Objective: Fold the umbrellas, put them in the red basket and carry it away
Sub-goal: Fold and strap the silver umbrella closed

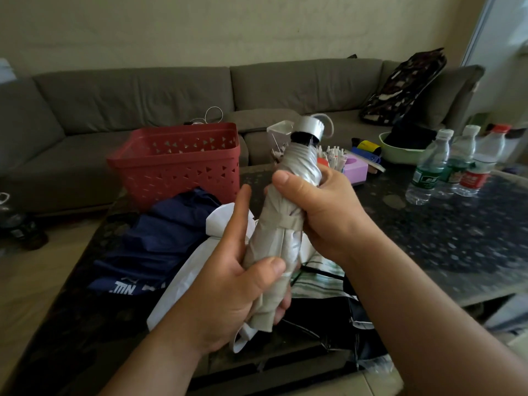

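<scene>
A folded silver-grey umbrella (281,221) stands tilted in front of me, its silver handle cap pointing up and away. My left hand (237,281) grips its lower end, index finger stretched out. My right hand (320,207) wraps round its upper half just above the closing strap. The red basket (177,164) stands empty at the table's far left corner. A dark blue umbrella (154,247) lies loose on the table in front of the basket. A white one (185,284) and a black, striped one (323,310) lie under my hands.
The dark speckled table (428,238) carries three water bottles (451,164) at the right, a green bowl (400,152), a pink box (355,170) and small clutter. A grey sofa (143,95) runs behind, with a patterned backpack (405,87) on it.
</scene>
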`<state>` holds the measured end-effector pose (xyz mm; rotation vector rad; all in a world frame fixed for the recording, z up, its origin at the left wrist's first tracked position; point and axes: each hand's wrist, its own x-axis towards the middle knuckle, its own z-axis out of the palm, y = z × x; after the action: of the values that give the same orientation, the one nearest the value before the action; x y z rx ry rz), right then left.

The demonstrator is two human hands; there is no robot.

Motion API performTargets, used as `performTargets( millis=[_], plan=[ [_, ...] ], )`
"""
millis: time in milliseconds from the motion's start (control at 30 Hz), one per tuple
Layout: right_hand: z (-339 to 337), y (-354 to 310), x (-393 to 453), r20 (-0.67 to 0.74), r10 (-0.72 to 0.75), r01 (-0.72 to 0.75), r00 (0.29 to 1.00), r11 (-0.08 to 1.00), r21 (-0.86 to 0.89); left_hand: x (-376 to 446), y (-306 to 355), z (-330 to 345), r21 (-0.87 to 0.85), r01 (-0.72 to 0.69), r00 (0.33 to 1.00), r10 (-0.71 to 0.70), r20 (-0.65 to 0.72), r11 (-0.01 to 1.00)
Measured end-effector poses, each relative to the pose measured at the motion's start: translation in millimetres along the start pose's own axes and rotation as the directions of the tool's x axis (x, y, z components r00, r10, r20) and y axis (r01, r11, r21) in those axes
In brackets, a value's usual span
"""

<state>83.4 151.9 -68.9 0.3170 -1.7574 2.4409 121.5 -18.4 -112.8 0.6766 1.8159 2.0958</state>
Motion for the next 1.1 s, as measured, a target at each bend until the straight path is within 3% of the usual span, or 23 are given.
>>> performTargets(
  millis=[67, 133, 200, 300, 367, 433, 567, 667, 800, 867, 933, 1000, 1100],
  plan=[
    [1.1, 3.4, 2.9, -0.143, -0.029, 0.023, 0.989, 0.999, -0.044, 1.9, 0.5, 0.9, 0.022, 0.021, 1.0, -0.021, 0.001, 1.0],
    [1.1, 9.3, 7.4, -0.297, -0.101, 0.045, 0.95, 0.981, -0.19, 5.4, -2.1, 2.4, 0.245, -0.016, 0.998, 0.029, -0.052, 0.97],
    [3.4, 15.7, 9.7, -0.385, -0.149, 0.039, 0.911, 0.959, -0.28, 6.7, -7.0, 6.2, 0.479, -0.035, 0.985, 0.112, -0.132, 0.877],
    [7.6, 19.9, 12.3, -0.414, -0.014, -0.056, 0.91, 0.986, -0.156, 5.9, -19.5, 10.3, 0.616, -0.062, 0.942, 0.25, -0.224, 0.786],
    [12.7, 16.0, 11.6, -0.325, 0.161, -0.151, 0.932, 0.987, 0.055, 6.0, -26.8, 12.0, 0.608, -0.074, 0.933, 0.27, -0.238, 0.79],
    [13.9, 12.7, 11.4, -0.208, 0.248, -0.207, 0.946, 0.958, 0.199, 4.7, -28.3, 12.4, 0.571, -0.102, 0.929, 0.283, -0.238, 0.814],
    [12.6, 5.1, 10.2, -0.071, 0.18, -0.143, 0.981, 0.922, 0.361, 3.4, -24.6, 17.7, 0.324, -0.146, 0.953, 0.22, -0.206, 0.935],
    [13.0, 9.2, 10.1, -0.159, 0.142, -0.093, 0.977, 0.955, 0.281, 5.4, -25.3, 16.6, 0.177, -0.096, 0.973, 0.13, -0.193, 0.98],
    [14.0, 21.7, 13.8, -0.366, -0.013, 0.028, 0.931, 0.999, 0.035, 5.9, -38.3, 13.7, 0.483, -0.109, 0.967, 0.206, -0.152, 0.869],
    [15.2, 21.6, 12.8, -0.374, -0.04, 0.058, 0.927, 0.998, 0.039, 5.3, -46.2, 14.1, 0.587, -0.146, 0.949, 0.28, -0.142, 0.796],
    [15.0, 17.4, 11.4, -0.314, -0.053, 0.084, 0.948, 0.993, 0.084, 4.7, -45.4, 13.5, 0.591, -0.154, 0.941, 0.3, -0.157, 0.792],
    [10.6, 11.9, 10.0, -0.192, -0.068, 0.103, 0.979, 0.979, 0.178, 3.1, -37.8, 11.5, 0.471, -0.138, 0.96, 0.235, -0.154, 0.871],
    [4.7, 1.2, 5.0, 0.044, -0.042, 0.023, 0.998, 0.929, 0.37, -0.6, -21.7, 9.6, 0.108, -0.053, 0.997, 0.06, -0.056, 0.993]
  ],
)
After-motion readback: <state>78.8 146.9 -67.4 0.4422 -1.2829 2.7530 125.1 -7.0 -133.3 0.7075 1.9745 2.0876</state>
